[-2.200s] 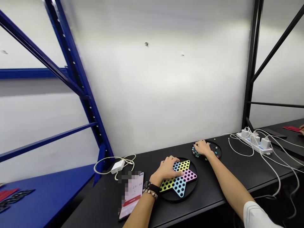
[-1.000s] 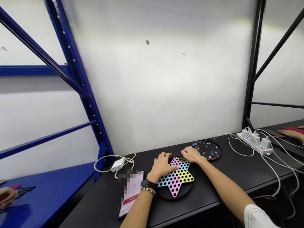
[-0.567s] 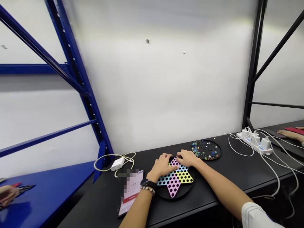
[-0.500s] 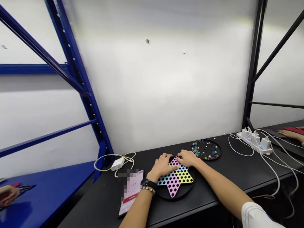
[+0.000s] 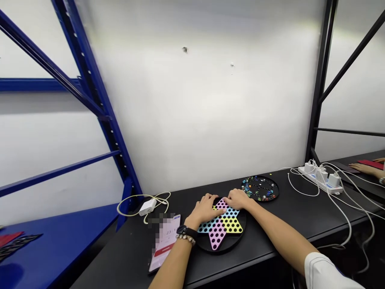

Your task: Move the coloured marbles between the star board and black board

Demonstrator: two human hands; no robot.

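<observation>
A star-shaped Chinese checkers board [image 5: 227, 222], in pink, yellow and blue with round holes, lies in a round black tray [image 5: 230, 247]. My left hand [image 5: 206, 209] grips its left side, the thumb stretched across the top and the fingers at the far left edge. At the far tip my right hand [image 5: 237, 198] holds the board with curled fingers; their undersides are hidden. Just behind the right hand is a round black lid [image 5: 278, 192] with many coloured glass marbles [image 5: 247, 188] around its inside.
A phone [image 5: 162, 249] lies left of my left wrist, with a white charger [image 5: 147, 207] and cable behind it. To the right stands a power strip [image 5: 321, 178] with trailing white cables. Another person's hand [image 5: 365, 168] rests at far right. A blue table [image 5: 69, 237] adjoins on the left.
The star board has turned slightly clockwise in the tray, its near tip shifting left. Both my hands stay on it. The other person's hand at far left has gone out of view.
</observation>
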